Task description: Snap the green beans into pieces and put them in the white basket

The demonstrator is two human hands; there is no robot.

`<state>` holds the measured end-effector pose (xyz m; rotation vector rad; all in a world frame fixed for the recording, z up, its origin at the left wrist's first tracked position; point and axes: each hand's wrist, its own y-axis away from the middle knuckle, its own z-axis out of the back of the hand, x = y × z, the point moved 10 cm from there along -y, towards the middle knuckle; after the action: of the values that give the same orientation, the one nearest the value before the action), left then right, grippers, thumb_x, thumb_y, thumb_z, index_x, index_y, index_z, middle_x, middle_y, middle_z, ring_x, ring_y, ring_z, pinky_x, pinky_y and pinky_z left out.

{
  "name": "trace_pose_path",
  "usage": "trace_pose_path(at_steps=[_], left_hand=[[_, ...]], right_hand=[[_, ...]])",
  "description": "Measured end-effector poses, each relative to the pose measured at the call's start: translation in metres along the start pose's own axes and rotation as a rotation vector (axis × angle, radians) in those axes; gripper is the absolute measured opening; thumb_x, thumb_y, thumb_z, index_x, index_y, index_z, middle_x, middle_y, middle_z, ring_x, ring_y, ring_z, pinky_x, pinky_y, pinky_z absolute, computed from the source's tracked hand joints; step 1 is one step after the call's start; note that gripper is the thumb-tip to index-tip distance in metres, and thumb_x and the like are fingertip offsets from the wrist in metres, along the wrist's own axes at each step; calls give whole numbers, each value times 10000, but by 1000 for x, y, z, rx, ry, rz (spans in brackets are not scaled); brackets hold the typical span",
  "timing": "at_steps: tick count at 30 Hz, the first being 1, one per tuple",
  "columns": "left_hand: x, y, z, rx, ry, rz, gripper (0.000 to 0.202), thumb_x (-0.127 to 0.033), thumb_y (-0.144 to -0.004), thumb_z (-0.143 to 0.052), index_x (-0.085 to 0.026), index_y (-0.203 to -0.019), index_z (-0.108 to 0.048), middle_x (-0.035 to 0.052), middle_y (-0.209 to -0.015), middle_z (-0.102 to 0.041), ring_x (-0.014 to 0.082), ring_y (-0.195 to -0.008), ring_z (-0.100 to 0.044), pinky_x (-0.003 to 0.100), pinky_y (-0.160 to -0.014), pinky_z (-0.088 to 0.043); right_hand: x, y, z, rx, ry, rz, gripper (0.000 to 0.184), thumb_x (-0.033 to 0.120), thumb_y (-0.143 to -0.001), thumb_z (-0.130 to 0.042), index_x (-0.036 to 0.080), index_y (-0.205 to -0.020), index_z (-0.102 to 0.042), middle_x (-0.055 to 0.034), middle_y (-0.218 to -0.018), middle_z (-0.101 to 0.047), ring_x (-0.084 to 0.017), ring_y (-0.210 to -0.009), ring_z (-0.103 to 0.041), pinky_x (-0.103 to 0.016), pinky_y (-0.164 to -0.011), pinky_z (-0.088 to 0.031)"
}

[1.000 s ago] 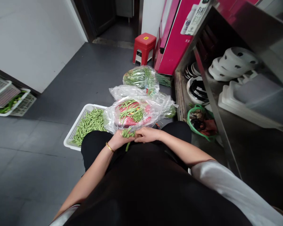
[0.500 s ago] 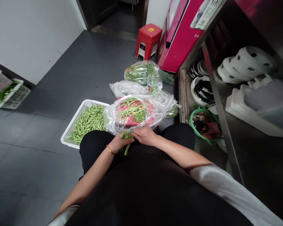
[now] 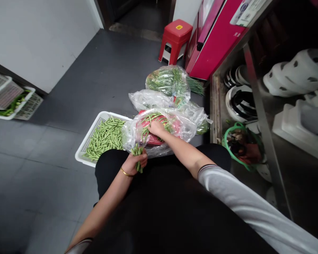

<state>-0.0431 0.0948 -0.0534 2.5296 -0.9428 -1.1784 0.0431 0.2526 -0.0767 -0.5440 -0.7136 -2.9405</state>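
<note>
My left hand point(image 3: 136, 161) is closed round a small bunch of green beans point(image 3: 137, 151), held upright above my left knee. My right hand point(image 3: 157, 128) reaches into an open clear plastic bag point(image 3: 185, 124), its fingers curled on long green beans point(image 3: 146, 123) lying there on something red. Part of those fingers is hidden behind the hand. To the left of the bag, a white perforated basket point(image 3: 81, 152) holds a heap of short bean pieces point(image 3: 108, 137) and touches the bag's edge.
Behind the bag lie more plastic bags of greens point(image 3: 166, 81). A red stool point(image 3: 178, 33) stands farther back by a pink cabinet point(image 3: 217, 42). Along the right is a metal shelf point(image 3: 265, 113) with white containers and a green basket point(image 3: 229, 135). White crates point(image 3: 29, 106) sit at far left.
My right hand has left the beans beside my left hand and moved forward into the bag. My left hand still grips its bunch, now turned more upright. The view has shifted slightly.
</note>
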Motion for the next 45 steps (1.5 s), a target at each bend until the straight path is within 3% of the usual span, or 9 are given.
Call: trace_pose_path(at_steps=[8, 16, 21, 24, 30, 33, 36, 39, 45], left_hand=[[-7, -8, 34, -335, -80, -38, 316, -293, -592, -785, -121, -744, -567, -87, -433, -363, 26, -354, -294, 149, -335, -207], [13, -19, -20, -157, -171, 19, 336, -258, -561, -805, -97, -771, -598, -65, -452, -430, 32, -361, -339, 155, -337, -240], [-6, -1, -1, -363, -42, -165, 290, -193, -541, -795, -115, -635, -532, -64, -442, -434, 30, -368, -368, 152, -350, -274], [-13, 6, 5, -416, 30, -231, 283, -184, -554, -782, -120, -590, -509, -56, -453, -455, 29, -368, -378, 157, -356, -301], [10, 3, 2, -402, 1, -67, 202, -181, -594, -752, -104, -615, -567, -12, -466, -524, 60, -383, -455, 167, -368, -358], [16, 5, -1, -382, -56, -31, 170, -151, -570, -749, -92, -623, -598, 1, -474, -553, 57, -371, -450, 165, -355, -348], [11, 8, -6, -346, -156, -66, 213, -162, -549, -765, -77, -704, -647, 5, -488, -571, 52, -353, -435, 160, -334, -319], [2, 10, -20, -251, -351, -126, 253, -204, -547, -784, -78, -729, -660, 13, -509, -583, 48, -336, -414, 164, -314, -281], [-8, 17, -25, -296, -631, -267, 223, -223, -550, -800, -130, -615, -608, -39, -410, -486, 57, -332, -382, 184, -347, -291]], right_hand=[[-57, 33, 33, -104, -379, -56, 205, 278, -804, -481, 137, -713, -600, -36, -545, -617, -147, -535, -609, -219, -544, -456], [-8, 112, 6, 54, -948, 172, 197, 223, -805, -509, 174, -623, -452, 56, -461, -525, -76, -380, -503, -172, -409, -398], [11, 157, 1, 69, -587, 415, 349, 419, -827, -549, 148, -609, -542, 39, -478, -529, -79, -459, -502, -183, -478, -351], [19, 180, 4, -103, -297, 595, 300, 319, -840, -565, 143, -596, -568, 18, -543, -564, -82, -523, -492, -199, -526, -326], [51, 242, 28, -562, -35, 963, 292, 225, -907, -420, 138, -674, -573, -50, -642, -582, -127, -610, -519, -244, -585, -374], [56, 262, 41, -513, -93, 1052, 278, 225, -889, -437, 145, -661, -574, -46, -646, -591, -122, -612, -532, -243, -599, -391], [42, 243, 37, -138, -276, 920, 172, 311, -818, -578, 154, -764, -622, 0, -623, -599, -93, -543, -527, -209, -532, -380], [5, 204, 22, 122, -589, 519, 303, 445, -786, -596, 161, -889, -610, 40, -559, -575, -78, -442, -508, -180, -436, -355], [-8, 162, 11, -4, -807, 272, 257, 310, -761, -585, 170, -592, -452, 67, -400, -476, -68, -369, -456, -164, -398, -338]])
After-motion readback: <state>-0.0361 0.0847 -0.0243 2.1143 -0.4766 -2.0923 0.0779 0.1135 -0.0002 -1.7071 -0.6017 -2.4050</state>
